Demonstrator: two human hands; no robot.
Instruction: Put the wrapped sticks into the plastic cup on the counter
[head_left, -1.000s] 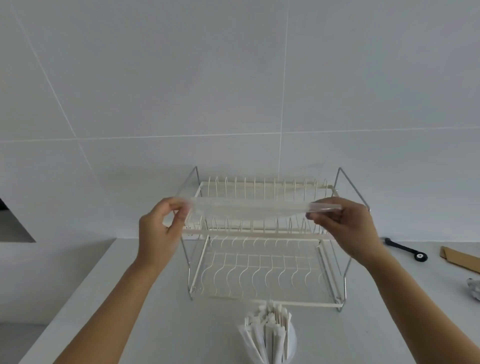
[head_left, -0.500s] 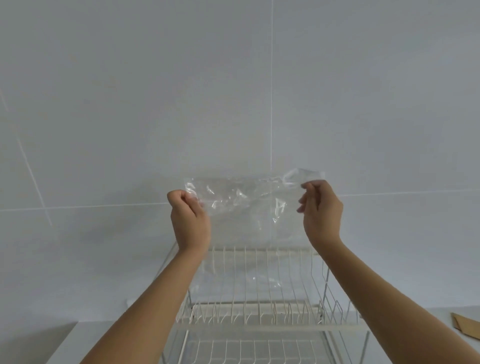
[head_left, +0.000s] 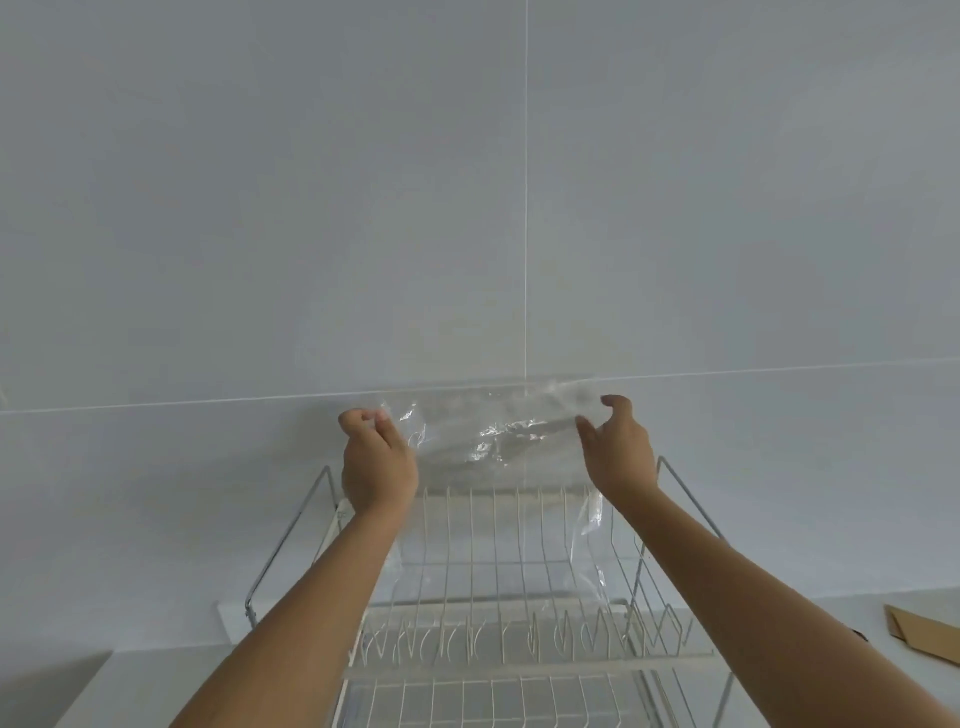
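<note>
Here, above a white wire dish rack at the desk's back edge, the left hand pinches a clear plastic bag by its top left corner, fingers pressed together. The right hand curls round its right edge, against the tiled wall. The wrapped sticks and plastic cup are out of frame.

A clear plastic bag spans the gap between the left hand and right hand. Below, a wire dish rack with upright prongs blocks the middle. The tiled wall closes the back. Open air lies above and beside the hands; brown cardboard sits on the counter at right.
</note>
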